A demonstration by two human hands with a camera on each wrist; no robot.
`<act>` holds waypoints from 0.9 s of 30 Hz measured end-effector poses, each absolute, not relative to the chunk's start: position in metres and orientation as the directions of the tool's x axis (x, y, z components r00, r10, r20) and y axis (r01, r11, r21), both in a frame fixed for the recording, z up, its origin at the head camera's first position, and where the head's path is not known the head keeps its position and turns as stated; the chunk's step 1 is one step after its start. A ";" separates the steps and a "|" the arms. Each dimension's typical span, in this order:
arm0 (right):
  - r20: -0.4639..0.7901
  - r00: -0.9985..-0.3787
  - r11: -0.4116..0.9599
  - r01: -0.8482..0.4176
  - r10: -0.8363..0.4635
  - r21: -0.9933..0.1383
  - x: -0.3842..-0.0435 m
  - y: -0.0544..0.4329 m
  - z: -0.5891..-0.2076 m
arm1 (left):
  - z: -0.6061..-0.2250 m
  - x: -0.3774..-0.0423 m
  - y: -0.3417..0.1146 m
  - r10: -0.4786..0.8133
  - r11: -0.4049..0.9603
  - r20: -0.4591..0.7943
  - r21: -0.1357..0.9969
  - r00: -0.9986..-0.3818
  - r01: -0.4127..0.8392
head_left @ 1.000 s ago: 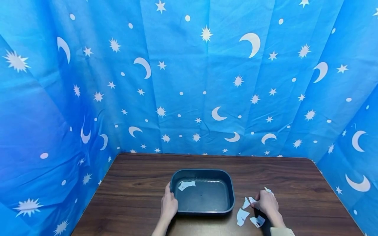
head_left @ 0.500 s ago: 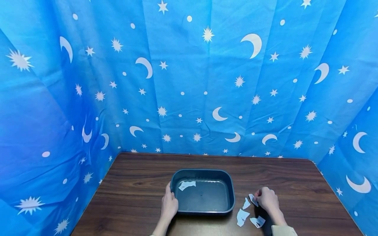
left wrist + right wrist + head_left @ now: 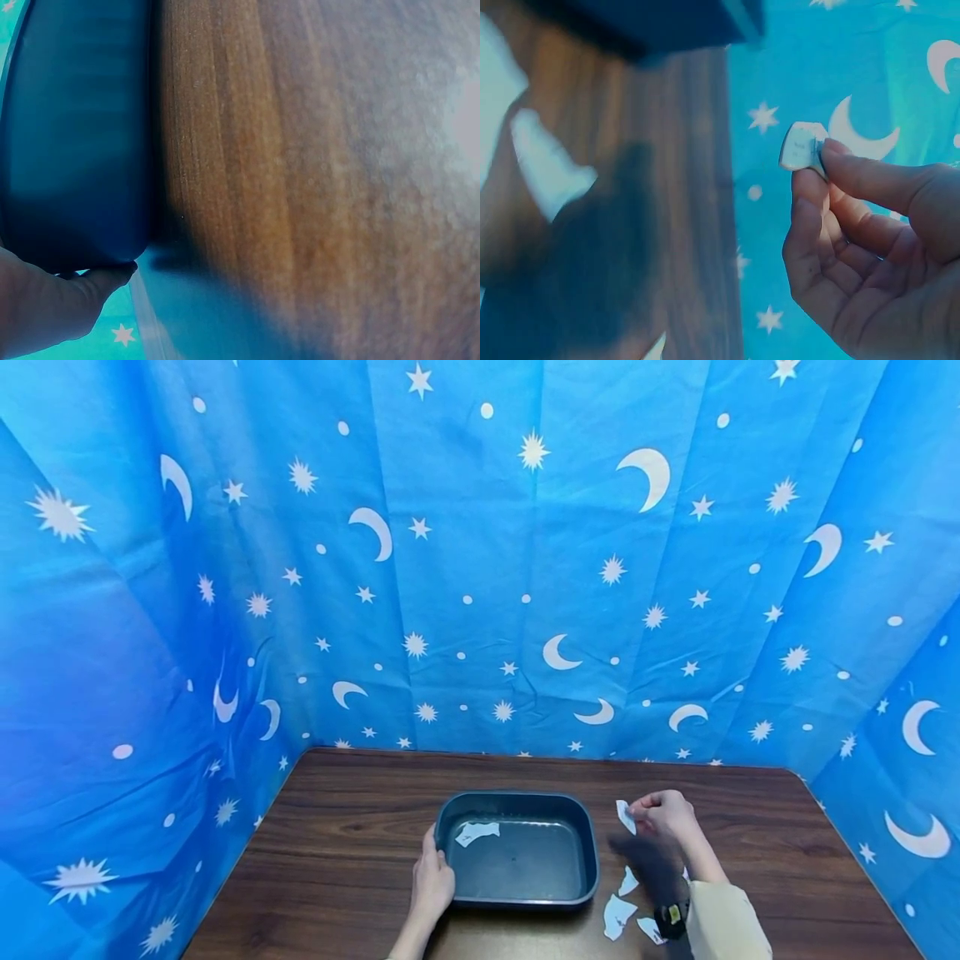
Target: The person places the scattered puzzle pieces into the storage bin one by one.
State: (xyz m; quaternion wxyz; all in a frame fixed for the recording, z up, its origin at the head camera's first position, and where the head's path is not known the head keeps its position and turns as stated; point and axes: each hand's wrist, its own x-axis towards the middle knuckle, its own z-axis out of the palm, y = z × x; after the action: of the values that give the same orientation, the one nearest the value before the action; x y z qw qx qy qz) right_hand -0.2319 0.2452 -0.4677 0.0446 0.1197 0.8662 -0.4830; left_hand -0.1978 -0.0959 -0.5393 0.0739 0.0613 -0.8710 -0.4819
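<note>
A dark rectangular basin (image 3: 517, 900) stands on the table, with one torn white paper scrap (image 3: 477, 833) lying inside toward its back left. My left hand (image 3: 432, 878) grips the basin's left wall; in the left wrist view, fingers (image 3: 105, 283) press against the outside near the bottom corner. To the right of the basin, my right hand (image 3: 666, 815) pinches another paper scrap (image 3: 802, 146) between thumb and fingertips, raised over the table. Small printed marks show on that scrap. Below this hand lie more scraps, including a narrow one (image 3: 628, 882) and a larger one (image 3: 618, 917).
The brown wood-grain table (image 3: 360, 793) backs onto a blue curtain (image 3: 480, 527) with white moons and stars. One scrap (image 3: 651, 930) lies near a black device (image 3: 671, 918) at the right wrist, and another (image 3: 686, 874) is partly hidden by the right forearm.
My right hand has picked up a scrap from the group on the table and carried it up and slightly left, toward the table's back. The left hand keeps its place on the basin.
</note>
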 end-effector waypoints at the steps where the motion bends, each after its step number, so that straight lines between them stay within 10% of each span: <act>1: -0.207 -0.966 0.470 0.256 0.153 -0.845 -0.236 0.242 -0.465 | -0.540 -0.197 -0.096 -0.180 0.528 0.073 0.848 -0.981 -0.034; 13: -0.264 -0.964 0.301 0.259 0.025 -0.918 -0.275 0.192 -0.449 | -0.543 -0.197 -0.098 -0.192 0.531 0.101 0.847 -0.976 -0.017; 27: -0.319 -0.943 0.486 0.236 -0.096 -0.842 -0.286 0.120 -0.471 | -0.539 -0.194 -0.095 -0.217 0.521 0.099 0.853 -0.971 -0.029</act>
State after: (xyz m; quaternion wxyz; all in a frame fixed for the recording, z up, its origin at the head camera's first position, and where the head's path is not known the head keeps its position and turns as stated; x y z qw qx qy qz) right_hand -0.2856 0.1199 -0.4711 0.1641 0.0413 0.8462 -0.5053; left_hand -0.1943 -0.0952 -0.5387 0.0970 0.0709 -0.8665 -0.4845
